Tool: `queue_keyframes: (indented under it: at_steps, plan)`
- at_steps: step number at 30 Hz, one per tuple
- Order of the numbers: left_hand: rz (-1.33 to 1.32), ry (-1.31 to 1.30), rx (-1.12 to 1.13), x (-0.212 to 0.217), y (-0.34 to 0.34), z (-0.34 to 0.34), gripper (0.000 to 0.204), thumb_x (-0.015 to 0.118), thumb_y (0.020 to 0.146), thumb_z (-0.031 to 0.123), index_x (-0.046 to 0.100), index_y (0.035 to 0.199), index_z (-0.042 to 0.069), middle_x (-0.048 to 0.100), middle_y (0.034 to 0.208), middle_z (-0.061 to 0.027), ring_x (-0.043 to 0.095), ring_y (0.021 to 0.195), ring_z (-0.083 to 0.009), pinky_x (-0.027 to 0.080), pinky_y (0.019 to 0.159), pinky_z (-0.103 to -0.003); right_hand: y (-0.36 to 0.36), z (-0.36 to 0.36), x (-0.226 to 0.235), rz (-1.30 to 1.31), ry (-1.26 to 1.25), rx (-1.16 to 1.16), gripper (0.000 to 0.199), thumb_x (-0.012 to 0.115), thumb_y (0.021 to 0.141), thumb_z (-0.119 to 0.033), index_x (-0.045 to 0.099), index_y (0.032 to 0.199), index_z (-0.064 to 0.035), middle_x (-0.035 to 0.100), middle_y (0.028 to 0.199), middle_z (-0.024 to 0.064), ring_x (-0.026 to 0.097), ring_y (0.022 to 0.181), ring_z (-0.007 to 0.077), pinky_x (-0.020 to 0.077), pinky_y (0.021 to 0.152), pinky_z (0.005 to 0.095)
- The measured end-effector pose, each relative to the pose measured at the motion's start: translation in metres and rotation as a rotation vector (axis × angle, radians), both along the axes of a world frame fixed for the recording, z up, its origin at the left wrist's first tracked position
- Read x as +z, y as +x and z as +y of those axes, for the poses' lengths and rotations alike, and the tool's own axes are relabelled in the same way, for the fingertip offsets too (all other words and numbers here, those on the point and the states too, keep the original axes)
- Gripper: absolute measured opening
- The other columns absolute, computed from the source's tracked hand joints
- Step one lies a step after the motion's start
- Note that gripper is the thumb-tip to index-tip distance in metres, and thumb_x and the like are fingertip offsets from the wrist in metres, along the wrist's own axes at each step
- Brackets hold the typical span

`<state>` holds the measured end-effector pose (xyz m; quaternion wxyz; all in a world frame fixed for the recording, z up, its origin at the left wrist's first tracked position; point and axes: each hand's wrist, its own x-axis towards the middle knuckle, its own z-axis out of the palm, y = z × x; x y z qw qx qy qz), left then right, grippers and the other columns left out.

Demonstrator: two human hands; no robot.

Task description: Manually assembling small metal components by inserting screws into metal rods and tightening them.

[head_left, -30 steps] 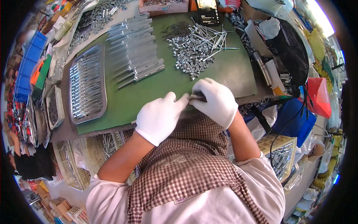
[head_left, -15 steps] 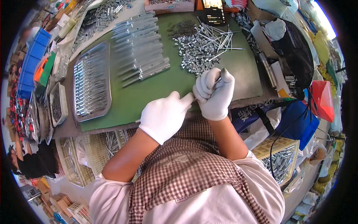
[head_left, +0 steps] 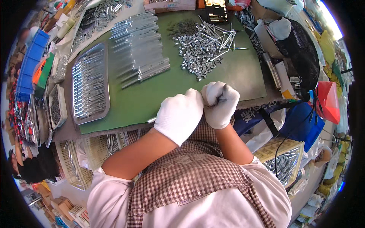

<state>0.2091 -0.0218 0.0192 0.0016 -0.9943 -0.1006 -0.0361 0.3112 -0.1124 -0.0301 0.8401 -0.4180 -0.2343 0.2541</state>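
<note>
My left hand (head_left: 178, 116), in a white glove, is closed around a slim metal rod (head_left: 151, 120). Only the rod's end shows, poking out beside the wrist. Against its knuckles lies my right hand (head_left: 219, 108), also gloved and curled shut, with dark smudges on the fingers. Whatever its fingers pinch is hidden. Just beyond both hands, a pile of small silver metal fittings (head_left: 195, 57) is spread on the green mat (head_left: 125, 102). Long thin metal pins (head_left: 228, 40) lie across the pile's right side, and tiny dark parts (head_left: 183, 28) are heaped behind it.
Left on the mat stands a metal tray (head_left: 108, 85) with rows of metal rods. Rods in clear plastic sleeves (head_left: 140, 45) lie beside it. A phone (head_left: 216, 13) is at the back. Below the table's front edge, a yellow basket (head_left: 298, 161) holds metal rods.
My hands have come together, the left moving right and slightly up, the right lowering a little. More of the rod's end now shows behind the left hand.
</note>
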Motion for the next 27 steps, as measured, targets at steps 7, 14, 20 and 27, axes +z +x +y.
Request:
queue_keyframes:
  at_steps: [7, 14, 20, 27]
  plan:
    - [-0.340, -0.233, 0.270, -0.001, -0.080, 0.028, 0.021, 0.078, 0.085, 0.020, 0.073, 0.105, 0.015, 0.071, 0.097, -0.0069, 0.071, 0.079, -0.0279, 0.056, 0.069, -0.036, 0.014, 0.000, 0.002, 0.272, 0.183, 0.181, 0.051, 0.039, 0.107, -0.037, 0.047, 0.069, -0.0045, 0.037, 0.061, 0.0015, 0.032, 0.053, 0.0132, 0.0256, 0.052, 0.0305]
    - [-0.001, 0.059, 0.964, -0.045, -0.307, 0.040, 0.029, 0.071, 0.090, 0.014, 0.069, 0.118, 0.007, 0.068, 0.114, -0.0151, 0.065, 0.106, -0.0342, 0.050, 0.097, -0.045, 0.013, 0.003, 0.008, 0.170, -0.002, 0.141, 0.039, 0.045, 0.105, -0.026, 0.051, 0.074, -0.0033, 0.044, 0.062, 0.0016, 0.031, 0.051, 0.0083, 0.0225, 0.048, 0.0258]
    - [-0.419, 0.022, 0.690, -0.016, -0.207, 0.052, 0.023, 0.070, 0.089, 0.008, 0.074, 0.112, 0.009, 0.069, 0.112, -0.0111, 0.064, 0.107, -0.0322, 0.049, 0.096, -0.043, 0.006, 0.006, 0.020, 0.114, -0.361, 0.068, 0.022, 0.054, 0.102, -0.015, 0.061, 0.085, -0.0023, 0.048, 0.068, -0.0042, 0.036, 0.055, 0.0024, 0.0288, 0.049, 0.0221]
    - [-0.439, -0.058, 0.257, -0.016, -0.035, 0.087, 0.031, 0.072, 0.085, 0.010, 0.071, 0.115, 0.007, 0.068, 0.112, -0.0105, 0.063, 0.105, -0.0333, 0.050, 0.092, -0.044, 0.016, -0.001, 0.041, -0.055, -0.398, -0.005, 0.025, 0.050, 0.104, -0.015, 0.070, 0.113, -0.0036, 0.056, 0.080, -0.0038, 0.045, 0.065, 0.0032, 0.0374, 0.057, 0.0190]
